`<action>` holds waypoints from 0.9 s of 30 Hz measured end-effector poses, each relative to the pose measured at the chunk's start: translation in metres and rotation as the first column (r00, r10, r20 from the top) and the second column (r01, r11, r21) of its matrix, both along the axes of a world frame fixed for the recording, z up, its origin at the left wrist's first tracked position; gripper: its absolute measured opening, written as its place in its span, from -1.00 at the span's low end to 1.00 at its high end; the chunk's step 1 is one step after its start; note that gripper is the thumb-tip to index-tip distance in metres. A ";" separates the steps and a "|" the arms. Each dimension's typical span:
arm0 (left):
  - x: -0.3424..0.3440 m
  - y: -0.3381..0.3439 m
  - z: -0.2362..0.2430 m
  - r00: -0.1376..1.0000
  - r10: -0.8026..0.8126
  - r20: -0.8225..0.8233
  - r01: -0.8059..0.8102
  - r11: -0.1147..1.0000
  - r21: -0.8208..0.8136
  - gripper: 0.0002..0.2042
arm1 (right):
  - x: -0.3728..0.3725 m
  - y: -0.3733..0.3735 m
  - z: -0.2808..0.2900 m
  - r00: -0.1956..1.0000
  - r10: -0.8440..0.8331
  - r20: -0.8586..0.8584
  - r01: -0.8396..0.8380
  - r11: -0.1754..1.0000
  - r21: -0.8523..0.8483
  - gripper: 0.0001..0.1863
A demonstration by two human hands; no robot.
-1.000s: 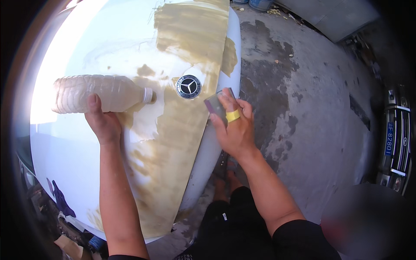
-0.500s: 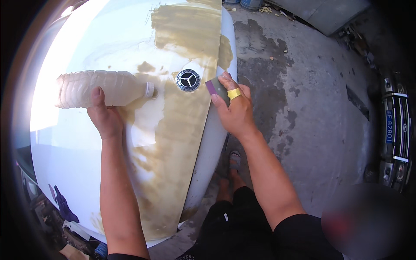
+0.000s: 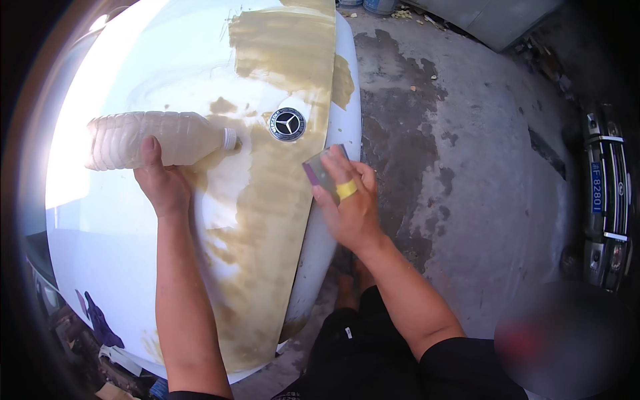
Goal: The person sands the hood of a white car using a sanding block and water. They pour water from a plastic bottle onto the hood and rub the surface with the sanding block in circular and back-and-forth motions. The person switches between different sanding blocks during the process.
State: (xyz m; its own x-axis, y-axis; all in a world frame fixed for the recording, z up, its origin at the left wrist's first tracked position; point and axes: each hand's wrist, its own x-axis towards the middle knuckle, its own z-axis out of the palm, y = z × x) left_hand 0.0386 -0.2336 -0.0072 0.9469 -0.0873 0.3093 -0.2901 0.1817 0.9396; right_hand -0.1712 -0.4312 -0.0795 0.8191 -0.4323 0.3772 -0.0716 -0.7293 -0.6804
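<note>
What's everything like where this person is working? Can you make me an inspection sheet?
Surface: white car panel with smeared brown patches and a round badge.
Things: cloudy plastic bottle on its side, cap pointing right; grey block with a purple edge.
Clutter: small scraps near blue buckets.
Hands: left hand holds the bottle; right hand, yellow band on one finger, holds the block. Whether the block touches the panel is unclear.
Cables: nothing seen.
Surroundings: grey floor with dark patches; car front at far right.
</note>
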 end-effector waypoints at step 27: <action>0.003 0.005 -0.004 0.999 0.035 0.016 -0.036 0.998 0.052 -0.31 | -0.042 0.062 -0.011 0.982 0.061 0.178 -0.087 0.986 0.145 -0.33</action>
State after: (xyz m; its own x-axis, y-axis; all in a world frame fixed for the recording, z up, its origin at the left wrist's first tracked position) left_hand 0.0412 -0.2291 -0.0116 0.9449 -0.0705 0.3196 -0.3099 0.1218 0.9429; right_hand -0.2127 -0.3694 -0.0909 0.7790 -0.4362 0.4504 0.1070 -0.6152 -0.7810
